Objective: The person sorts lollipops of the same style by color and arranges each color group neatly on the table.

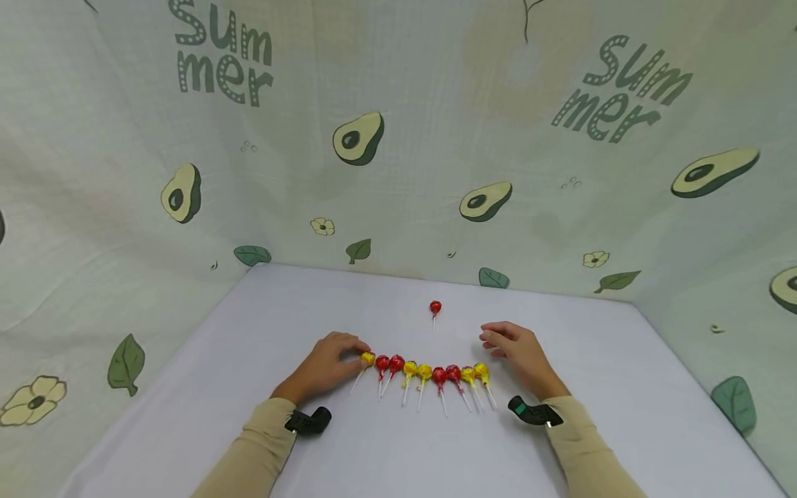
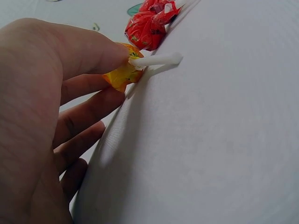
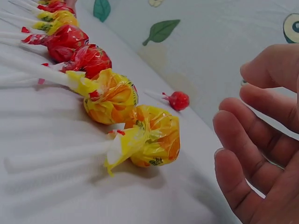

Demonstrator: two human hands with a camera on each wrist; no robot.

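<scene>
Yellow and red wrapped lollipops lie side by side in a row on the white table, sticks toward me. My left hand (image 1: 330, 363) pinches the yellow lollipop (image 1: 369, 358) at the row's left end between thumb and fingers; in the left wrist view its white stick (image 2: 159, 59) points away from the thumb. Beside it lies a red lollipop (image 1: 382, 363). My right hand (image 1: 515, 351) hovers near the row's right end with relaxed fingers and nothing in them, apart from the yellow lollipop (image 3: 156, 135) there. Farther back lies a lone red lollipop (image 1: 435, 307).
The white tabletop (image 1: 436, 456) stretches around the row. A pale cloth (image 1: 411, 173) printed with avocados, leaves and lettering hangs behind and at both sides. Each wrist wears a black camera mount, such as the left one (image 1: 308, 420).
</scene>
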